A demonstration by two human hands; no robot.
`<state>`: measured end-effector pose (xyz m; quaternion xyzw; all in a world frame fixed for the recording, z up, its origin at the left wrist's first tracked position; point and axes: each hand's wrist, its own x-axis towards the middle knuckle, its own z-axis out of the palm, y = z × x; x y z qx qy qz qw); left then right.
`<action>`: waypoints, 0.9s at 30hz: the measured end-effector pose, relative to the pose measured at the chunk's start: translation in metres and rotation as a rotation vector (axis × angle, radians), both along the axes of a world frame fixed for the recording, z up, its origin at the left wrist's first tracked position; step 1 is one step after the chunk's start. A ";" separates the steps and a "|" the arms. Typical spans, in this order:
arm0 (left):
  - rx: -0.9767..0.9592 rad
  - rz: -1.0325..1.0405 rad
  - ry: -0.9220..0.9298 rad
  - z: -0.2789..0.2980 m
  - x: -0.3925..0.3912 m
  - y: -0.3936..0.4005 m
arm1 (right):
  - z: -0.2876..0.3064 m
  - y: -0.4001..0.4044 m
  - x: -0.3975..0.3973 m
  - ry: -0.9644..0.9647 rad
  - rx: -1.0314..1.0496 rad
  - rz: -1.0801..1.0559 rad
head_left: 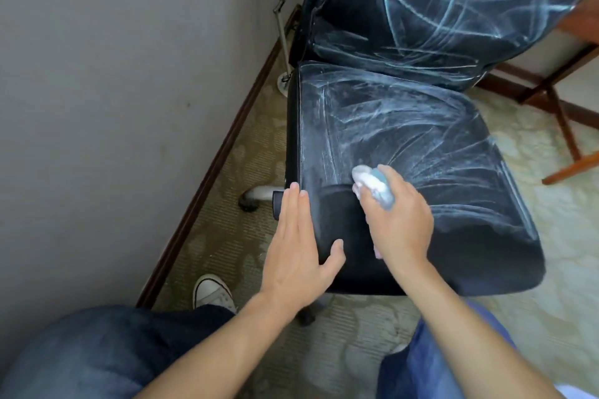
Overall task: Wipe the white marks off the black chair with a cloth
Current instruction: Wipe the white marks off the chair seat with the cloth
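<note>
**Cloth on the chair seat, near corner dark, marks across the rest**

The black chair (405, 146) stands on a patterned carpet (233, 172) beside a grey wall (113, 74), its seat facing the person. White marks (389, 126) streak most of the seat and run in long crossing strokes over the backrest (437, 3). The near left part of the seat, around the two hands, looks dark and largely free of streaks.

The right hand (402, 220) is clenched around a bunched cloth (372, 183), white with a blue patch, and holds it down on the seat at the edge of the streaked zone. A bit of cloth appears to poke out below the heel of that hand, though it is too small to be sure.

The left hand (301, 246) lies released and flat, fingers straight, on the seat's near left edge, thumb spread towards the right hand.

Below, jeans-clad knees and a white sneaker (212, 293) show on the carpet. Wooden furniture legs (564, 126) stand at the right, and a caster (249, 201) sticks out under the seat's left side.
</note>
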<state>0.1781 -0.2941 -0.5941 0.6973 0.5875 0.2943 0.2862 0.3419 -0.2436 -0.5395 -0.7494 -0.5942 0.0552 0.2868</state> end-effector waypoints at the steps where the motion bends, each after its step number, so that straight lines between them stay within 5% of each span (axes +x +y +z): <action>1: -0.015 -0.022 -0.013 0.002 -0.003 -0.001 | -0.001 0.003 -0.007 -0.027 0.019 -0.014; 5: -0.068 -0.049 -0.144 0.021 -0.025 0.007 | -0.006 0.002 -0.059 -0.122 0.083 0.155; 9: -0.087 0.188 -0.095 0.039 -0.046 0.021 | -0.002 0.005 -0.064 -0.257 0.116 0.387; 15: -0.096 0.088 -0.016 0.058 -0.035 0.022 | -0.001 0.043 -0.018 -0.216 0.004 0.046; 22: -0.398 0.358 -0.215 0.064 -0.060 0.045 | -0.001 0.018 -0.040 -0.319 0.127 0.713; 27: -0.447 0.297 -0.123 0.057 -0.065 0.045 | 0.019 0.087 -0.052 -0.351 -0.059 0.478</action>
